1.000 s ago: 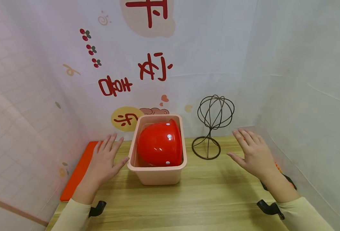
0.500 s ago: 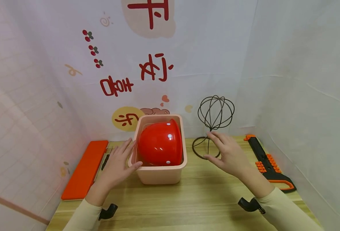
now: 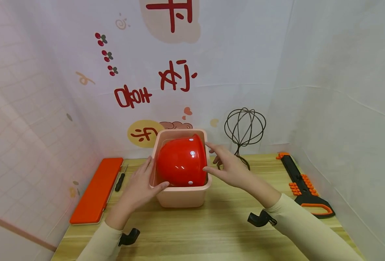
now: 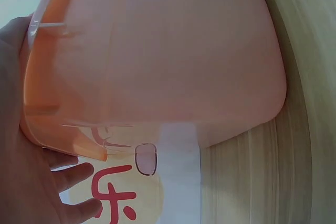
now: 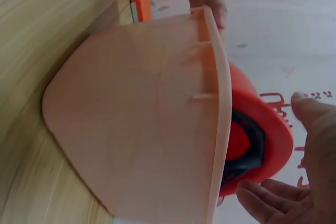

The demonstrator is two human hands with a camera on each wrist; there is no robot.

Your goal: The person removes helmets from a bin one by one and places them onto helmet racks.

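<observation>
Both hands [image 3: 140, 186] [image 3: 229, 168] have closed in, fingers relaxed, flanking the pink bin's [image 3: 180, 197] red helmet [image 3: 179, 163].

left hand [image 3: 139, 188] fingers spread, right hand [image 3: 229, 169] fingers relaxed, forearms extended forward

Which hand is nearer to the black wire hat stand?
The right. The right hand is directly in front of the wire hat stand, overlapping its base in the head view; the left hand is beyond the pink bin.
</observation>
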